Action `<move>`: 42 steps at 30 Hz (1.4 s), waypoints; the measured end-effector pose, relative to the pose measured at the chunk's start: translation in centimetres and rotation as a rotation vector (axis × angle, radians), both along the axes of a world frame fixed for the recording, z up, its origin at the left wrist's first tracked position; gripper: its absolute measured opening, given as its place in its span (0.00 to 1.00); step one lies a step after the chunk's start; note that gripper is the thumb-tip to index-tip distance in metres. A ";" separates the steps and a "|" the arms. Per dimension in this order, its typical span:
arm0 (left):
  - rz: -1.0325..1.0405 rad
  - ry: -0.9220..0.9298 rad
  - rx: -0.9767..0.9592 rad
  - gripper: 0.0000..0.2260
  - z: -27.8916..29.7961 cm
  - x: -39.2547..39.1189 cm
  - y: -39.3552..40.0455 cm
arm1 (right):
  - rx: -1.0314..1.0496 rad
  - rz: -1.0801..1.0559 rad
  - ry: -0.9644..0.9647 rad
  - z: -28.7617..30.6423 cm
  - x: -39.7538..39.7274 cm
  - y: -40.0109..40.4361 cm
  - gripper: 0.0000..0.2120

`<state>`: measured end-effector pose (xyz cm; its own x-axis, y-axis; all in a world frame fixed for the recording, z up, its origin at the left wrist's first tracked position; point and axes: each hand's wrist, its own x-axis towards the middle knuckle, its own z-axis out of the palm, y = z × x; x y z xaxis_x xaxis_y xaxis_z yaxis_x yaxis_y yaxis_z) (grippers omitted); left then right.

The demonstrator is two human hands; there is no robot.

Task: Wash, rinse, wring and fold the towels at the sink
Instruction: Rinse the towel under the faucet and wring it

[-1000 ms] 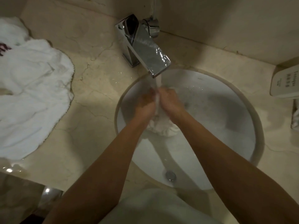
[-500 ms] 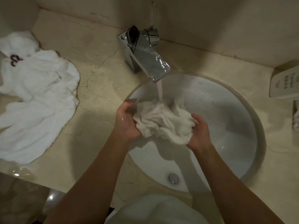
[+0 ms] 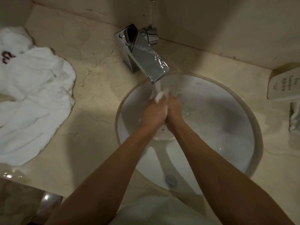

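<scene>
Towels: a rumpled white terry heap (image 3: 32,95) sprawls across the veined marble counter (image 3: 90,98) left of the round white basin (image 3: 227,127); over the bowl's middle, left hand (image 3: 153,113) and right hand (image 3: 174,111) clamp a small wet towel (image 3: 159,95) beneath the angular chrome tap (image 3: 142,57), its stream running

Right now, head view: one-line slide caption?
Both hands, left and right, squeeze a white towel under the running faucet over the sink.

We see a veined beige marble surface (image 3: 97,98) left of the grip. Beige walls (image 3: 211,21) rise beyond it, dimly lit.
</scene>
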<state>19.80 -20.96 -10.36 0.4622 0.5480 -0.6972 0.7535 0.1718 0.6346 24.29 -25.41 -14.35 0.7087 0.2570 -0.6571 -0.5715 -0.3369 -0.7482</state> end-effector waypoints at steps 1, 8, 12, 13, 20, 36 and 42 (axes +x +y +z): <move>0.040 0.015 0.050 0.16 -0.6 0.1 0.5 | 0.005 0.017 -0.033 0.2 -0.6 0.0 0.13; -0.091 0.046 0.024 0.22 -2.1 -0.9 0.0 | -0.110 -0.077 -0.080 0.1 0.7 1.3 0.15; 0.104 0.049 -0.034 0.17 -3.5 -0.6 2.5 | -0.029 0.102 -0.034 1.7 0.0 1.6 0.15; 0.116 0.019 -0.079 0.15 -4.3 -0.5 3.1 | -0.015 0.143 -0.060 2.0 -0.6 1.6 0.13; -0.076 0.084 -0.016 0.31 -2.2 -1.9 0.5 | -0.060 -0.229 0.047 -0.5 3.2 2.1 0.19; -0.307 0.147 0.240 0.21 -6.6 -6.7 -1.5 | -0.477 0.500 -0.705 -7.6 -8.3 -6.5 0.24; -0.324 0.245 0.492 0.16 -7.5 -2.2 0.9 | -0.627 0.445 -0.952 -10.3 -4.2 -1.8 0.18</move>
<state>17.55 -20.04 -17.87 0.5173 0.6904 -0.5057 0.8516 -0.3570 0.3837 20.10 -27.23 -24.69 0.9049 0.4251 -0.0210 0.3728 -0.8155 -0.4426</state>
